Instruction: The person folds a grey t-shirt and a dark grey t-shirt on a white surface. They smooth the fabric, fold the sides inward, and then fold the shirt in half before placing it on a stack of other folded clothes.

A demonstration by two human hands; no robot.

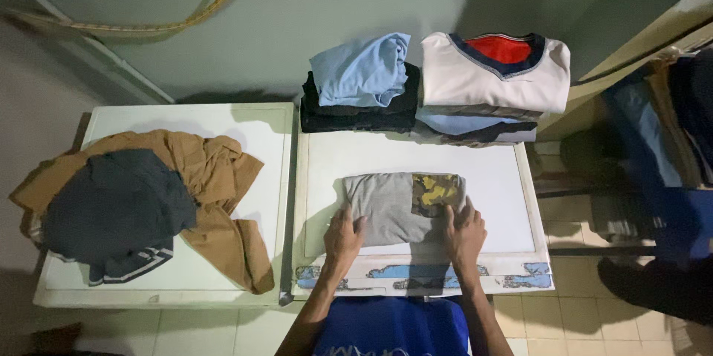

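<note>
Fingers (pixel 355 224) flat on folded grey shirt (pixel 386 207), chipped white table (pixel 512 178), tiled floor (pixel 564 319)

Bare forearms, blue top

The left hand (pixel 344 237) and right hand (pixel 466 234) are ungloved; the blue shirt (pixel 392 326) bears pale lettering.

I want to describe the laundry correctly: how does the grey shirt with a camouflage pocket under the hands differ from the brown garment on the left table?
The grey shirt with a camouflage pocket is folded into a neat rectangle; the brown garment lies loose and crumpled. The left hand and right hand press on the grey shirt; a dark grey garment lies on the brown one. The grey shirt covers less surface. Both rest on white tables.
</note>
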